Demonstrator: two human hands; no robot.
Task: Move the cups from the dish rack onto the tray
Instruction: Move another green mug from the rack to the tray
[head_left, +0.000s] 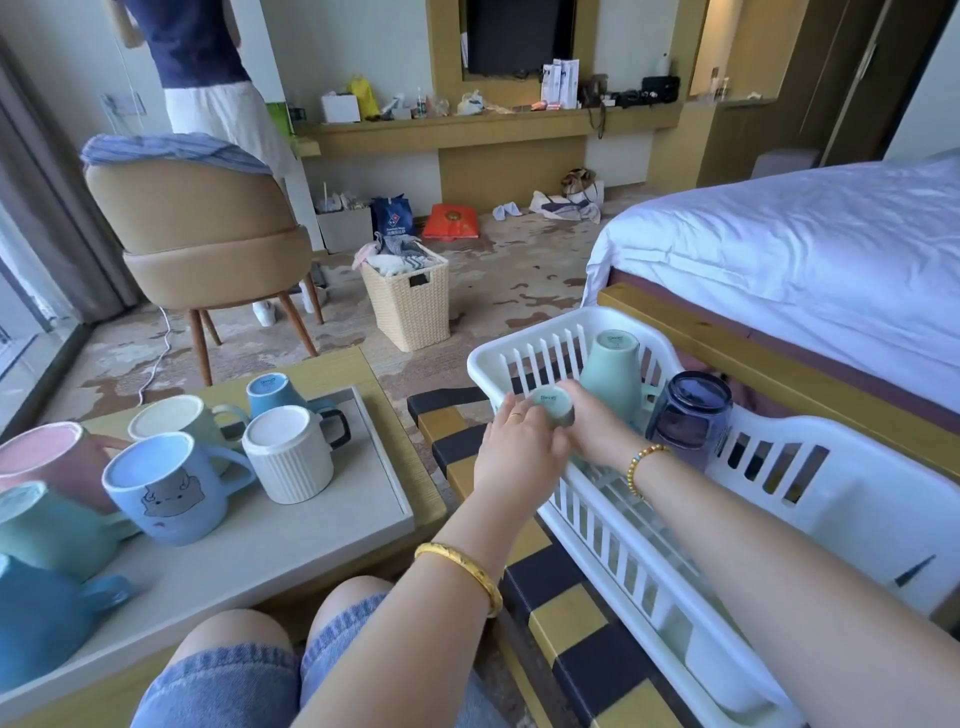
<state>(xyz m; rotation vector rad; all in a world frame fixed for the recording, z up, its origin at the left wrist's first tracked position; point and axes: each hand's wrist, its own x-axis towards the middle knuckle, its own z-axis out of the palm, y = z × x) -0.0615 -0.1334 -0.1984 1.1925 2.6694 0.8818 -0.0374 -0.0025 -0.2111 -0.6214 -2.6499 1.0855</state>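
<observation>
Both hands, left hand and right hand, curl around a small upturned pale-green ceramic cup inside the white slatted plastic dish rack; lifted carelessly, it could knock the 2 neighbouring cups or clip the rack's rim before reaching the grey tray.

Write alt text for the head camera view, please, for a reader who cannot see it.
Both hands, left hand and right hand, grip a small upside-down cup in a white dish rack, beside a mint cup and a purple glass. Seven mugs stand inverted on a grey tray.
</observation>
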